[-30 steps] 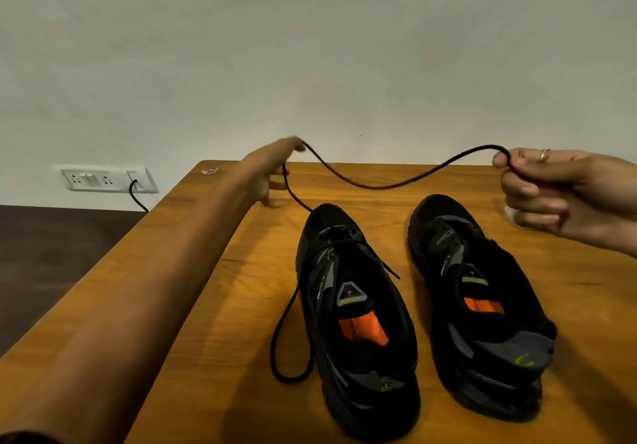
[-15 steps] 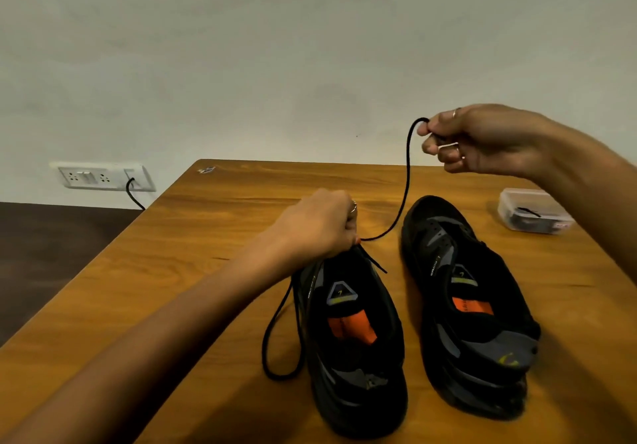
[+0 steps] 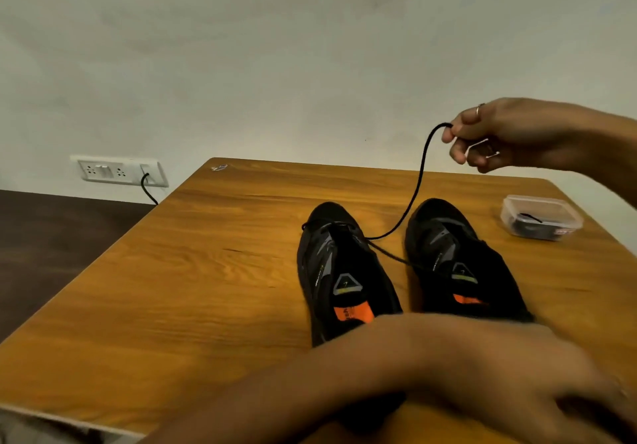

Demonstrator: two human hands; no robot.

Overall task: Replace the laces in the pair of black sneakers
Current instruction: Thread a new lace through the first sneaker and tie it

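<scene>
Here the wooden tabletop [image 3: 193,271] carries two black sneakers side by side toward its right half, toes pointing to the far edge. The left forearm crosses low over their heels, and the left hand [image 3: 565,402] sits blurred near the near right corner; I cannot tell whether its fingers are apart or together. The left sneaker [image 3: 341,271] has a black lace [image 3: 415,192] running from its front eyelets up to the right hand [image 3: 499,135], raised above the far edge, fingers pinched together on the lace end. The right sneaker [image 3: 455,261] lies just beside it. A clear plastic container [image 3: 541,216] rests near the right edge.
</scene>
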